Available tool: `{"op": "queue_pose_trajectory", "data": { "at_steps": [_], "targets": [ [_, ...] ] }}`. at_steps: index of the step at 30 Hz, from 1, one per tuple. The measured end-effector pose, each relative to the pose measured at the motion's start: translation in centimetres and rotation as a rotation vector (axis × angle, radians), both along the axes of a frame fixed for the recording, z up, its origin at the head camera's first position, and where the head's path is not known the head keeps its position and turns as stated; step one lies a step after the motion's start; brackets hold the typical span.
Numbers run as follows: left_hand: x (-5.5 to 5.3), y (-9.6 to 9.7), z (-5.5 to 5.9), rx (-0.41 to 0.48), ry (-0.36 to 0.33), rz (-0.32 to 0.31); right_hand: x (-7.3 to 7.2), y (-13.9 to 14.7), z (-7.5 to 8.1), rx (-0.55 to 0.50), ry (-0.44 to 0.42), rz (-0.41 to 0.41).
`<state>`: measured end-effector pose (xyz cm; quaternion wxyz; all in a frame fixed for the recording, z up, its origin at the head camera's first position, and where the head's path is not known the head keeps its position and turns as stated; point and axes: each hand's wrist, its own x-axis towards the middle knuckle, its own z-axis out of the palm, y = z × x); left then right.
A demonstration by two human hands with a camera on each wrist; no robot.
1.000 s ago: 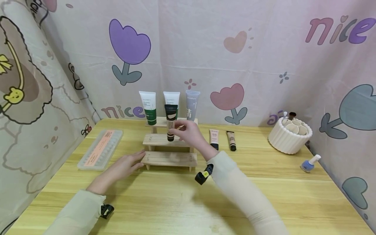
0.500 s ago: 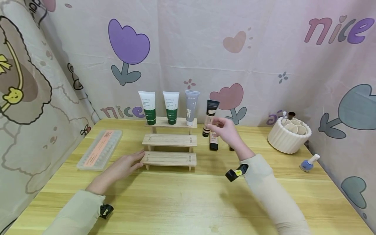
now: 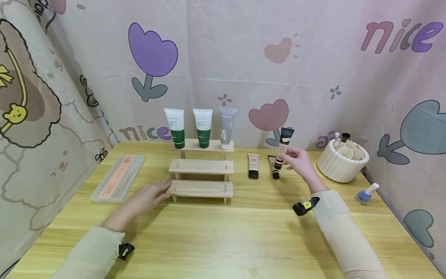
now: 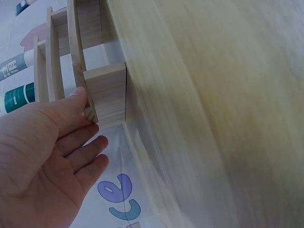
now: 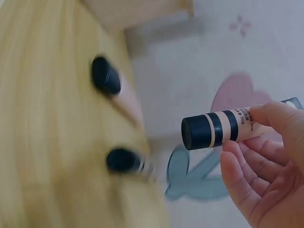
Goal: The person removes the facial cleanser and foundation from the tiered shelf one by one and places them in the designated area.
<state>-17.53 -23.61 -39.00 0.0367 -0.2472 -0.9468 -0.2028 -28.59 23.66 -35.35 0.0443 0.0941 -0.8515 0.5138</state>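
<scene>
Carried rightward, the striped tube point(image 3: 285, 140) tilts cap-down, pinched mid-body by the right hand point(image 3: 300, 161).

Head view high, forward-down; wrist views close; rack point(image 3: 201, 166) shared.

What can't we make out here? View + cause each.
Head: part of the rightmost lying tube, behind the held tube.
Head: lower ends of the brushes, hidden by the cup.
Left wrist: upper end of the green-and-white tube, cut by left edge.
Right wrist: lettering on the pink tube, blurred.
</scene>
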Motion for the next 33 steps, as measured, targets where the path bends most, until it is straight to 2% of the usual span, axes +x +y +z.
{"op": "queue_pose_trajectory", "data": {
  "at_steps": [7, 18, 23, 33],
  "targets": [
    [0.1, 0.0, 0.0, -0.007, -0.003, 0.008, -0.5, 2.8, -1.9, 0.02, -0.084, -0.074],
    [0.0, 0.0, 0.0, -0.012, 0.0, 0.012, -1.2, 4.9, -3.8, 0.035, -0.197, -0.186],
    [0.1, 0.1, 0.0, -0.009, 0.002, 0.012, -1.7, 5.4, -4.5, 0.037, -0.237, -0.204],
    [0.1, 0.1, 0.1, -0.003, -0.007, 0.013, -2.5, 5.9, -5.2, 0.157, -0.296, -0.23]
  ]
}}
